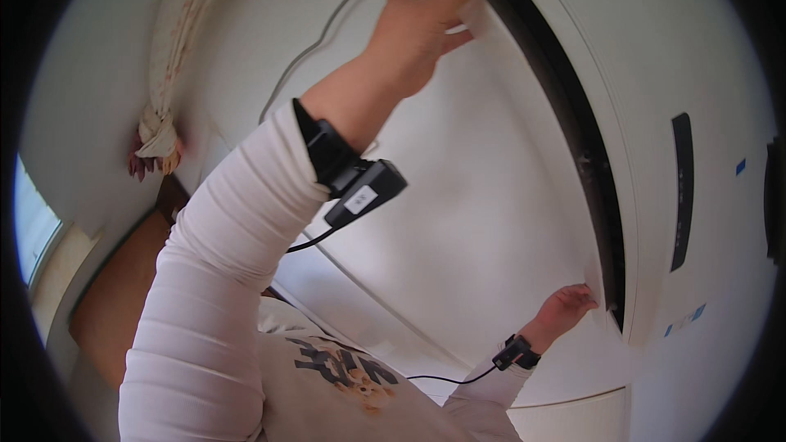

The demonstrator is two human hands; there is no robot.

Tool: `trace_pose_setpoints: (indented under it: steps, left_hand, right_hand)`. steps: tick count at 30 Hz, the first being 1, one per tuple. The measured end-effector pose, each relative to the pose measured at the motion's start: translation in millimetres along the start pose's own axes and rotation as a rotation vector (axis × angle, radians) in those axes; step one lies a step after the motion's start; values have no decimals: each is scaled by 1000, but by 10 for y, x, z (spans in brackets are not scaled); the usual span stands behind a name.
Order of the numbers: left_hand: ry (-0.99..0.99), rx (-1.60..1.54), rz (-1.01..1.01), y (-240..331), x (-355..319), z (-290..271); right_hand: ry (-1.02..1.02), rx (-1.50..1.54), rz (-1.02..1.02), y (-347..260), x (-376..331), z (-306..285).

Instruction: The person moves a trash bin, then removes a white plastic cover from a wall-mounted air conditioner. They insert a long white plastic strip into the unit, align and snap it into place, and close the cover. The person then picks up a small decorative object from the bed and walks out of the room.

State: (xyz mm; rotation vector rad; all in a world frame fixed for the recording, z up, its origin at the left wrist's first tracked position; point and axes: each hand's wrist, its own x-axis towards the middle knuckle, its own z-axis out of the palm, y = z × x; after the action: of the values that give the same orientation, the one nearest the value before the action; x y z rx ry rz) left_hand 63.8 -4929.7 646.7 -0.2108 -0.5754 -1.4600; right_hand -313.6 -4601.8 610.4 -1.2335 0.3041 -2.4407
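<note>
A long white flap runs along the dark slot of a white unit that looks like an air conditioner. High up, my left hand grips the flap near its upper end, thumb on one side and fingers on the other. Toward the lower right, my right hand pinches the flap's other end with its fingertips. Both arms are stretched out in pale sleeves. Whether the flap is still joined to the unit cannot be made out.
Black wrist devices with cables sit on both wrists. A grey cable hangs along the white wall beside my left arm. A tied curtain and a brown wooden surface are at left. The unit bears a dark strip.
</note>
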Motion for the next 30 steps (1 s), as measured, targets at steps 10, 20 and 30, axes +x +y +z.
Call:
trace_pose_setpoints:
  steps: [10,20,30]
  left_hand:
    - [-83,-32,-25,-199,170,-325]
    - [597,1206,367,-493,-120,-384]
    - [-465,439,-114,-1103,-38,287]
  right_hand:
    - [-8,-30,-54,145,6,123]
    - [-31,-14,-20,-78,-387,-158]
    - [56,-337,-1,-60,-1106,-269]
